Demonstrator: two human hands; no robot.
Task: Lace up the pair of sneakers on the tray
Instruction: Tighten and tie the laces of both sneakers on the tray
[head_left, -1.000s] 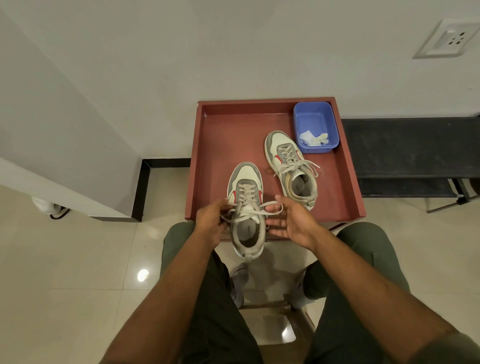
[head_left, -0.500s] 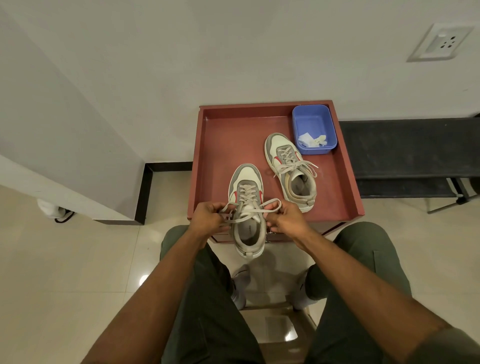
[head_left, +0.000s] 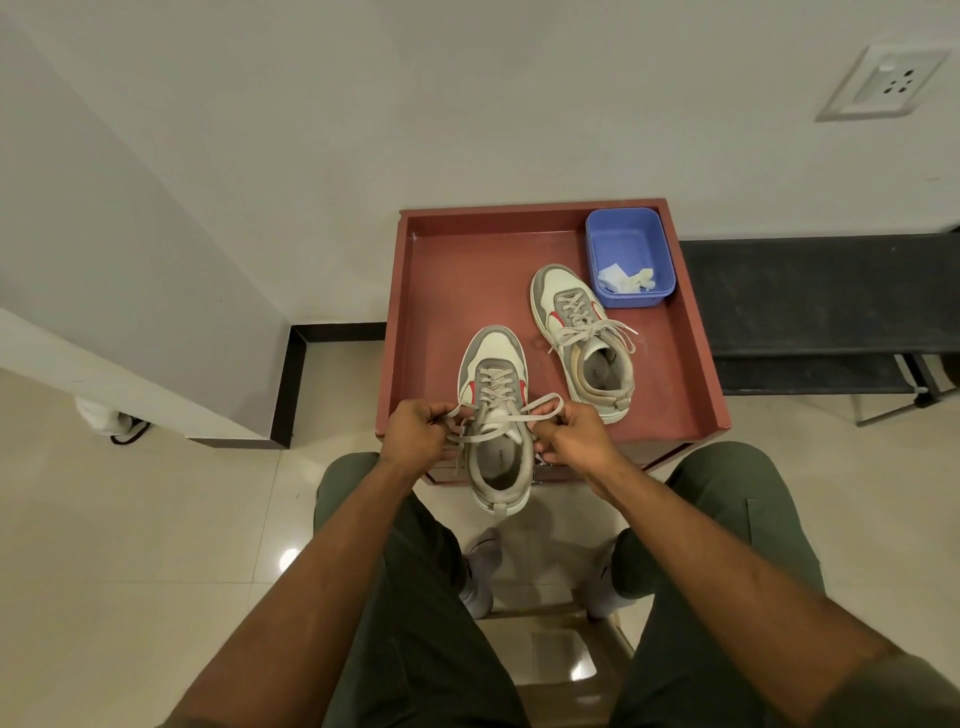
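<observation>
**Head view: both hands now pinch the lace ends**

Head view shows the near grey and white sneaker with a red stripe (head_left: 496, 415) at the near edge of the flat red-brown tray (head_left: 415, 291), its heel sticking out over that edge. A second ago the right hand (head_left: 571, 434) was open beside the shoe. Now it is closed, pinching a loop of the pale grey shoelace (head_left: 498, 423). The left hand (head_left: 418, 434) is closed too, and pinches the other lace end. The two ends cross over the tongue and are pulled out to each side. I think this means the lace is threaded and a knot is being started.

The other grey and white sneaker (head_left: 582, 338) lies nearer the right edge, with its lace looking tied. A small blue plastic tub (head_left: 631, 236) sits in the far right corner.
</observation>
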